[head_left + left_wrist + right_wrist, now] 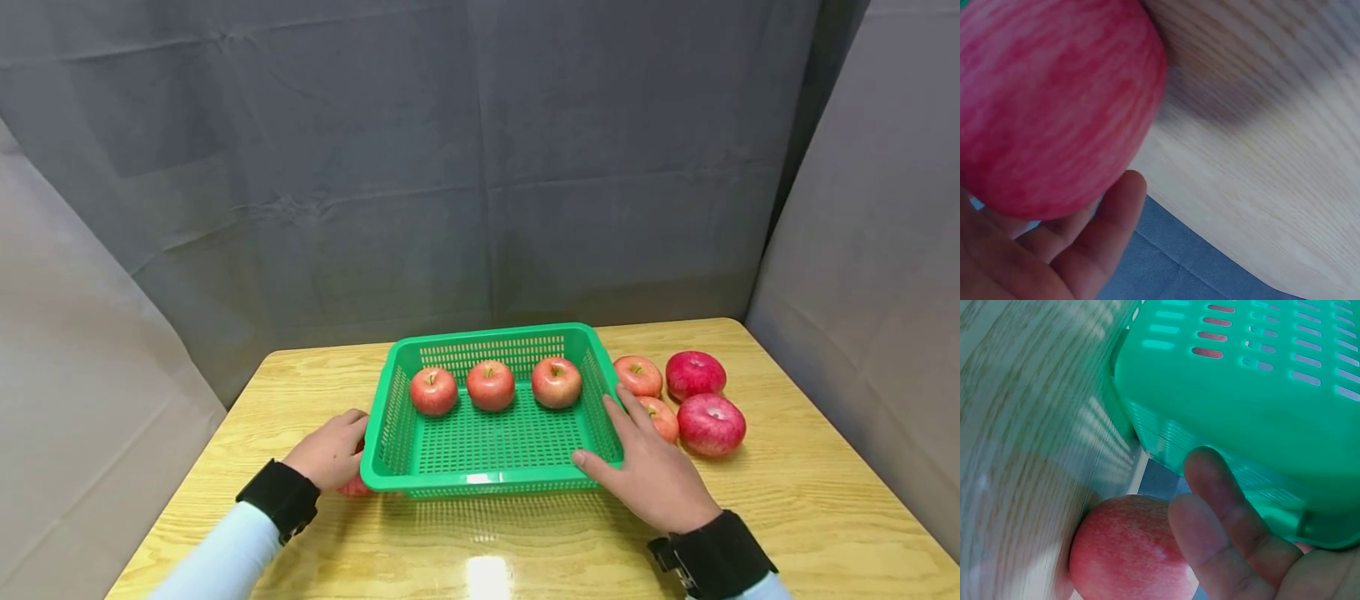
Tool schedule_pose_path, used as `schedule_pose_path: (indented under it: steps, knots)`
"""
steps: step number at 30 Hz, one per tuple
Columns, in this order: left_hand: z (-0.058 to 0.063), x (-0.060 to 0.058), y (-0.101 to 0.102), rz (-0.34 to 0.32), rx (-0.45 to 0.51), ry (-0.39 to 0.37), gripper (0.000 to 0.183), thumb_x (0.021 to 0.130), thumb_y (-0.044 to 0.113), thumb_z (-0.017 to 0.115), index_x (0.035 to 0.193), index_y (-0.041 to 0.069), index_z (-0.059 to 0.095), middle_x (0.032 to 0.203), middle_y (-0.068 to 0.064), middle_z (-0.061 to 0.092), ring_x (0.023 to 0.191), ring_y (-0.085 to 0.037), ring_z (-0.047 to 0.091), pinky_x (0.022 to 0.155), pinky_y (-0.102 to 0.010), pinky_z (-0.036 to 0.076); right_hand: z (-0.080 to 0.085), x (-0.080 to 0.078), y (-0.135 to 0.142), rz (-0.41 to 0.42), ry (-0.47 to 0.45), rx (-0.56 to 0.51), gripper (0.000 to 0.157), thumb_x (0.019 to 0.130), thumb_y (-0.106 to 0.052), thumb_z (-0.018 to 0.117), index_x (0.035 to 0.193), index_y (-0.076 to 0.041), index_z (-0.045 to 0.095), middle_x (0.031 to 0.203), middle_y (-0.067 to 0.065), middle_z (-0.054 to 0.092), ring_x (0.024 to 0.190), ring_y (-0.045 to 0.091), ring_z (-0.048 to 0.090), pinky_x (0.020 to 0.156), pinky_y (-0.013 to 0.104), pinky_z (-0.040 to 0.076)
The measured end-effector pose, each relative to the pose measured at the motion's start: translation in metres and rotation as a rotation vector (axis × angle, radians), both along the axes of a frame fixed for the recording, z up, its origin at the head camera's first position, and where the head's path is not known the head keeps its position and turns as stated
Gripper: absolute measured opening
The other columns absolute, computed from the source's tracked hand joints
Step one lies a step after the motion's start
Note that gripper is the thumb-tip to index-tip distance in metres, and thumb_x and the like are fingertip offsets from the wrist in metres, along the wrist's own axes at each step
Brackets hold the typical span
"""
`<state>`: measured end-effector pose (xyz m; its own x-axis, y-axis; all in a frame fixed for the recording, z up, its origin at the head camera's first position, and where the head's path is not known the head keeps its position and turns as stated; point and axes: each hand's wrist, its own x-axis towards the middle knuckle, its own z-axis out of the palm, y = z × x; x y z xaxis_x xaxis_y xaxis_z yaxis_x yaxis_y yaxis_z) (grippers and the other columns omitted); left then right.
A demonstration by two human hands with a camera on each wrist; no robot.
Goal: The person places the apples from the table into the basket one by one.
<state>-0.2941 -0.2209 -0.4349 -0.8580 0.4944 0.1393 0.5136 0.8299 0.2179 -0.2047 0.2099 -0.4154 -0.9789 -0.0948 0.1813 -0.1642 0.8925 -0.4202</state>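
A green plastic basket point(487, 479) with slotted walls stands on the table, three red apples point(491, 386) in a row inside it. By its left side my left hand point(330, 450) holds another red apple point(1060, 106), its fingers bent round the fruit in the left wrist view. In the head view the hand and basket rim hide most of that apple. My right hand point(648, 467) is at the basket's right near corner, thumb over the rim and fingers extended along the right side. An apple point(1129, 547) lies beside those fingers in the right wrist view.
Right of the basket are two lighter apples point(638, 375) and two deep-pink apples point(711, 424). The wooden table point(795, 467) has grey cloth point(480, 167) hanging behind it and pale cloth at both sides.
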Motion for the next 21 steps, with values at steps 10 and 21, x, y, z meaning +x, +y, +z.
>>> schedule_pose_path:
  steps: [10,21]
  knots:
    - [-0.002,0.009,-0.006,0.023,-0.018,0.081,0.049,0.074,0.047,0.074,0.115,0.024,0.061,0.109,0.001,0.057,0.090,-0.015,0.053,0.076,-0.038,0.052,-0.001,0.000,0.000,0.002,0.002,0.008,0.104,0.078,-0.081,0.042,0.150,-0.008,0.023,0.156,0.012,0.012,0.122,0.039,0.040,0.074,0.058,0.051]
    - [0.000,0.014,-0.007,0.004,-0.036,0.030,0.052,0.068,0.048,0.079,0.112,0.024,0.062,0.100,0.004,0.057,0.078,-0.013,0.050,0.068,-0.034,0.049,-0.003,-0.001,0.000,0.004,0.017,0.007,0.104,0.078,-0.081,0.043,0.149,-0.007,0.025,0.156,0.011,0.012,0.121,0.038,0.041,0.072,0.057,0.052]
